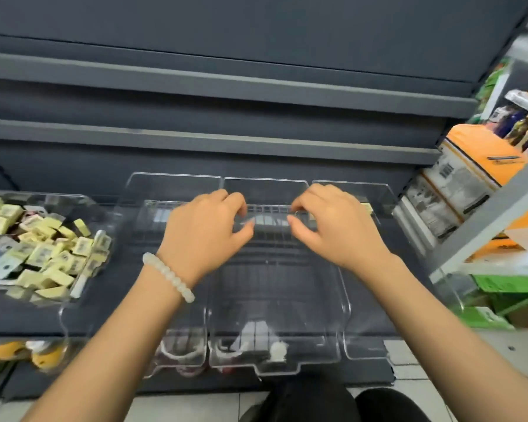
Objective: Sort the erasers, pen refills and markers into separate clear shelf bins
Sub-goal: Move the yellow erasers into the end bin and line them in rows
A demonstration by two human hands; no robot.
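Meanwhile, at the centre of the frame, my left hand (206, 231) and right hand (333, 226) hover over the middle clear bin (275, 300), fingers curled and thumbs drawn toward fingertips as if pinching its thin inner divider (269, 219); whether they actually grip it, I cannot tell through the clear plastic. Three clear bins sit side by side on the dark shelf (104, 315), apparently being readied to take one kind of item each. At the left of the frame, the mixed tray (73, 208) holds the yellow erasers (43, 254), piled together with other small stationery, well apart from my hands.
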